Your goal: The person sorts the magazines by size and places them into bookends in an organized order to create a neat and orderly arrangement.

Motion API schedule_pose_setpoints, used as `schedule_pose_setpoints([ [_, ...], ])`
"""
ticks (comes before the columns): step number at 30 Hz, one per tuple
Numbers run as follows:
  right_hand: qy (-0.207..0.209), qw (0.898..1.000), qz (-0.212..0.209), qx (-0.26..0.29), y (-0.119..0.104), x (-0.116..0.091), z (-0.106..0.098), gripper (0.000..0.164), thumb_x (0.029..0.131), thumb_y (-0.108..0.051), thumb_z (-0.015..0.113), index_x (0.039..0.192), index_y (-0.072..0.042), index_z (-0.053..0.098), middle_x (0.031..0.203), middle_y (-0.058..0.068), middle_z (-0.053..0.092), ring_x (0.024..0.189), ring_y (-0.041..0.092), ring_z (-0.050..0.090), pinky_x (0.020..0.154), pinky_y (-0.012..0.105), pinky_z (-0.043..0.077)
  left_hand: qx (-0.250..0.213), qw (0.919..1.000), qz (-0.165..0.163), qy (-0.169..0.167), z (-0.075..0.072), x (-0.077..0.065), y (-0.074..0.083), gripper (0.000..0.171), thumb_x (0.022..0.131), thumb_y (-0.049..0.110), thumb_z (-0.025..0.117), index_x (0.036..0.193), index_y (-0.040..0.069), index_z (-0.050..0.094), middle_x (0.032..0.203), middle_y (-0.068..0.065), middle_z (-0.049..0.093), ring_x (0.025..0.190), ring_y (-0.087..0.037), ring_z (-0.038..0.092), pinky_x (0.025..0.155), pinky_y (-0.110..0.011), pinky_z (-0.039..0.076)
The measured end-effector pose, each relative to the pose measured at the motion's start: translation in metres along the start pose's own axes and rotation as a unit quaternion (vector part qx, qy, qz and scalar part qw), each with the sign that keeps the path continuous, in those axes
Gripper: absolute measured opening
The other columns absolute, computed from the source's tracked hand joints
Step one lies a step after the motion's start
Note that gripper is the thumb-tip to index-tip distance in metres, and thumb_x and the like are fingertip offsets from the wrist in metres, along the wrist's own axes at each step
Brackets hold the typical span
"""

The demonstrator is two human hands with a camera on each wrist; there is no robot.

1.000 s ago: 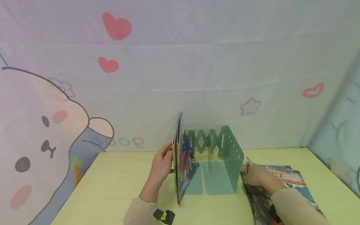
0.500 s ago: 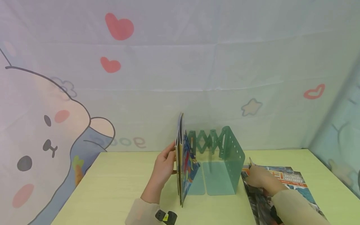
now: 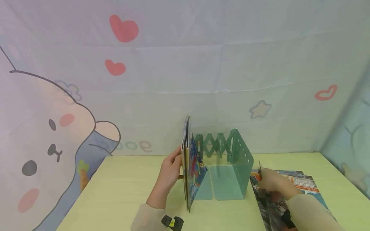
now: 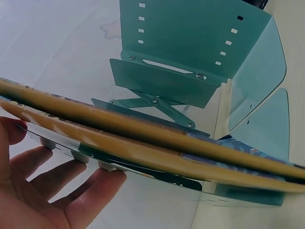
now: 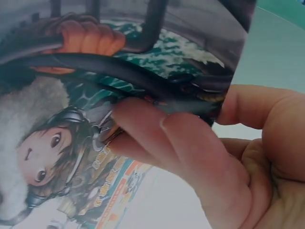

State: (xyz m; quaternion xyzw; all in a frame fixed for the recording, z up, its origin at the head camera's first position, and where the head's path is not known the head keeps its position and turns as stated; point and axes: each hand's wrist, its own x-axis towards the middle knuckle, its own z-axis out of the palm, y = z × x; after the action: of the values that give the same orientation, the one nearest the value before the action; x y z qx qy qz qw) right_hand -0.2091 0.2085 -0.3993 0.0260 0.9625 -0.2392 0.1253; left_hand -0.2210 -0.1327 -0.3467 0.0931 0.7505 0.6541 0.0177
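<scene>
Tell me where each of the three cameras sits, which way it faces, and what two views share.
Head: worn on the head, facing forward and down over the table; shows the left hand and right hand.
Left wrist: on that wrist, facing across the upright magazines to the green bookend; the left hand shows at lower left.
Right wrist: on that wrist, close on a magazine cover; the right hand shows, pinching its edge.
Shared: head and left wrist both show the green bookend, upright magazines and left hand.
</scene>
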Motion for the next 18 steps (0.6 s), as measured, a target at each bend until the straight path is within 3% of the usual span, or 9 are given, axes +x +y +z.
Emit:
schedule_pose_setpoints([
  [1,0.001,1.0,-0.004,0.005,0.002,-0.001,-0.001,0.005,0.078,-0.001,0.057,0.079,0.003,0.059,0.058,0.001,0.04,0.049,0.012,0.037,0.047,0.025,0.033,0.0,1.0,0.001,-0.001,0.0,0.0,0.0,0.045,0.099,0.024,0.035,0.143,0.031,0.04,0.139,-0.004,0.052,0.102,-0.023,0.062,0.064,-0.039,0.058],
  [3,0.002,1.0,-0.008,0.022,0.006,-0.003,-0.003,0.021,0.078,-0.001,0.055,0.06,-0.008,0.046,0.054,-0.003,0.034,0.047,0.01,0.031,0.046,0.024,0.029,-0.002,1.0,0.0,-0.002,0.0,0.0,0.0,0.045,0.099,0.024,0.035,0.144,0.031,0.04,0.139,-0.005,0.051,0.104,-0.023,0.062,0.065,-0.039,0.058],
  [6,0.005,0.998,-0.003,0.059,0.012,-0.009,-0.006,0.032,0.08,-0.002,0.052,0.053,-0.014,0.041,0.049,-0.007,0.029,0.045,0.007,0.025,0.045,0.022,0.026,-0.005,1.0,0.001,-0.003,0.0,0.0,0.0,0.045,0.099,0.025,0.035,0.144,0.031,0.039,0.14,-0.005,0.051,0.105,-0.024,0.062,0.066,-0.04,0.058],
  [8,0.009,0.997,0.011,0.079,0.016,-0.012,-0.007,0.028,0.082,-0.004,0.052,0.054,-0.009,0.049,0.048,-0.006,0.032,0.044,0.007,0.028,0.044,0.022,0.028,-0.008,1.0,0.0,-0.003,0.0,-0.001,0.0,0.045,0.099,0.025,0.035,0.144,0.031,0.039,0.14,-0.005,0.051,0.104,-0.024,0.062,0.067,-0.04,0.058],
  [12,0.011,0.988,0.036,0.148,0.024,-0.018,-0.005,0.023,0.083,-0.004,0.049,0.07,0.008,0.065,0.053,0.002,0.056,0.046,0.013,0.054,0.045,0.028,0.047,-0.013,0.9999,-0.002,-0.004,0.001,-0.001,0.001,0.045,0.099,0.026,0.035,0.144,0.03,0.039,0.14,-0.005,0.051,0.105,-0.024,0.062,0.068,-0.041,0.058],
  [15,0.007,0.979,0.045,0.2,0.028,-0.022,-0.004,0.026,0.085,-0.003,0.047,0.083,0.015,0.066,0.063,0.014,0.067,0.054,0.023,0.066,0.051,0.037,0.056,-0.017,0.9998,-0.002,-0.005,0.001,-0.001,0.0,0.044,0.1,0.027,0.036,0.144,0.029,0.039,0.14,-0.005,0.05,0.107,-0.026,0.061,0.069,-0.042,0.058],
  [18,0.003,0.971,0.053,0.233,0.032,-0.025,-0.005,0.028,0.089,-0.004,0.046,0.094,0.017,0.064,0.07,0.017,0.069,0.06,0.026,0.068,0.055,0.04,0.057,-0.021,0.9998,-0.003,-0.006,0.002,0.0,0.0,0.044,0.1,0.028,0.036,0.144,0.029,0.04,0.141,-0.005,0.05,0.109,-0.026,0.06,0.07,-0.043,0.058],
])
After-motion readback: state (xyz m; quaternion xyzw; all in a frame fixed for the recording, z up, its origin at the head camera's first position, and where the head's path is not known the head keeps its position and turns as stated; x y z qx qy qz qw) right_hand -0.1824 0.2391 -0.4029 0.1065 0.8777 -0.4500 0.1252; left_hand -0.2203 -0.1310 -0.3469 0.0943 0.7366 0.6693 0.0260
